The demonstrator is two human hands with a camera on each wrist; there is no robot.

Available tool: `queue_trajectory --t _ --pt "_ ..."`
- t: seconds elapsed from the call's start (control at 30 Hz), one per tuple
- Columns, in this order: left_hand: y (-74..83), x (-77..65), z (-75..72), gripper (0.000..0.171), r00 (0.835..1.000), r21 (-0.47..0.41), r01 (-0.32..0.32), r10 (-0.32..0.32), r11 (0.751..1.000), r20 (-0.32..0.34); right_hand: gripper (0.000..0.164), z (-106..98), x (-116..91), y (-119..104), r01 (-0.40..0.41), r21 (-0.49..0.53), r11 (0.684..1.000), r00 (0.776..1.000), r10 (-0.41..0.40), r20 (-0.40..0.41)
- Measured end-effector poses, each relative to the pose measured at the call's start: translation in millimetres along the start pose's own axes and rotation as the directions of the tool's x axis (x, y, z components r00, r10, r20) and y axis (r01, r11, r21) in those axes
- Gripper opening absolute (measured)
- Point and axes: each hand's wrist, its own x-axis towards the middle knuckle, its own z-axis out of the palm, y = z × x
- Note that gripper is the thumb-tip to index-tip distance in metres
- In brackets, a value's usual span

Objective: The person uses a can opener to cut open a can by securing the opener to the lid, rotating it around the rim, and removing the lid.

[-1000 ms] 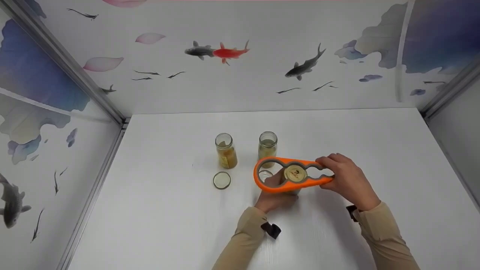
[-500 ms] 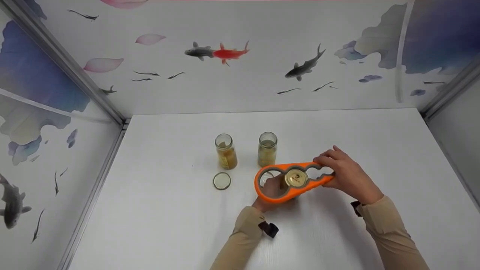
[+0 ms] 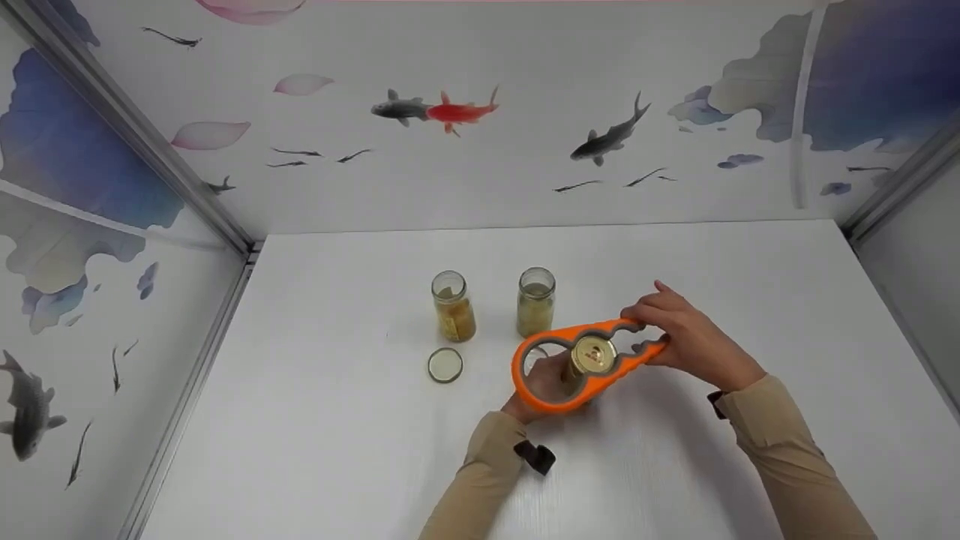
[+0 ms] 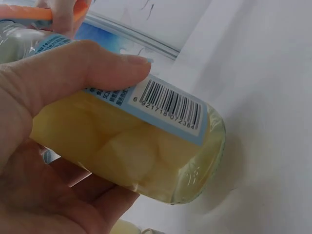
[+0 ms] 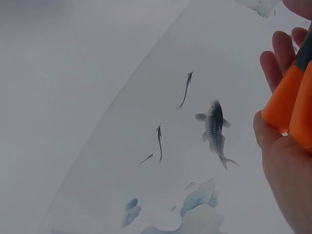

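Note:
My left hand [image 3: 549,379] grips a glass jar [image 4: 122,146] of pale fruit pieces in yellowish liquid, thumb lying across its blue and white barcode label [image 4: 168,107]. The jar tilts in the left wrist view. Its gold lid [image 3: 594,355] sits within the grey toothed inner edge of an orange jar opener [image 3: 517,367]. Around the opener's two handle ends curls my right hand [image 3: 697,341], fingers on one arm and thumb on the other. The right wrist view shows only the orange handle ends [image 5: 285,100] and part of that hand.
Two lidless glass jars, one with amber contents [image 3: 455,315] and one with paler contents [image 3: 535,311], stand behind the hands. A loose lid [image 3: 445,365] lies before the left jar. Another round lid [image 3: 535,355] shows partly through the opener's loop. Printed walls [image 3: 480,180] enclose the white table [image 3: 337,420].
The opener has turned about the lid: its wide loop has swung toward the person, and my right hand has moved slightly away from the person. My left hand stays on the jar.

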Motion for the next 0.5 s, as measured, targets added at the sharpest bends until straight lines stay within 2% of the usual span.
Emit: queue_trajectory --t 0.03,0.07,0.1,0.27,0.33,0.5 --pt "-1.2 -0.9 -0.3 0.056 0.997 0.168 0.016 -0.002 0.986 -0.081 0.052 -0.8 0.5 0.2 -0.001 0.004 1.000 1.000 0.001 -0.003" --pt "-2.7 -1.5 -0.6 0.060 0.988 0.234 0.025 0.012 0.972 -0.157 0.052 -1.5 0.8 0.3 -0.002 0.005 1.000 1.000 0.002 -0.007" --pt "-4.0 -1.6 -0.8 0.063 0.984 0.237 0.044 -0.001 0.970 -0.181 0.052 -2.0 0.8 0.5 -0.004 0.006 1.000 1.000 0.005 -0.012" --pt "-8.0 -0.9 0.8 0.073 0.979 0.199 0.020 0.021 0.980 -0.205 0.054 -4.6 -3.6 0.0 -0.077 -0.026 0.997 0.995 0.075 -0.059" --pt "-7.4 -1.0 2.4 0.073 0.974 0.161 0.047 -0.010 0.986 -0.227 0.055 -6.3 -7.0 -1.4 -0.138 -0.034 0.990 0.988 0.135 -0.079" --pt "-5.2 2.1 3.2 0.068 0.958 0.139 0.137 -0.096 0.981 -0.271 0.048 -11.1 -13.8 -6.5 -0.258 -0.069 0.964 0.958 0.246 -0.147"
